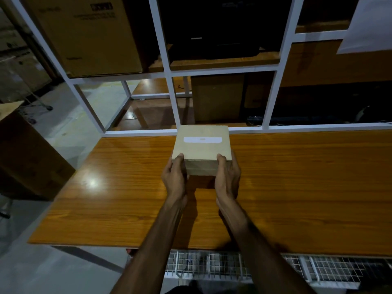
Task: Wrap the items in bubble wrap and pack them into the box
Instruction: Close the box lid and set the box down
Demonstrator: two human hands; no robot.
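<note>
We hold the closed tan cardboard box (201,149) above the orange wooden bench (297,187). Our left hand (172,177) and right hand (228,177) grip its near corners, fingers curled around it.

Between your fingers (221,159) the box (201,148) is a pale tan, plain all over, with one white label strip (202,140) across its lid just beyond your thumbs. Under your fingers the table (297,187) is a warm orange-brown with a straight wood grain running side to side and a bright white glare spot off to the left of your fingers. Beyond your fingers the shelf frame (273,85) is white. Up and to the left of them a large carton (84,35) is dull brown with dark print. Nearer you than your fingers, the wire grid (233,266) is white.
</note>
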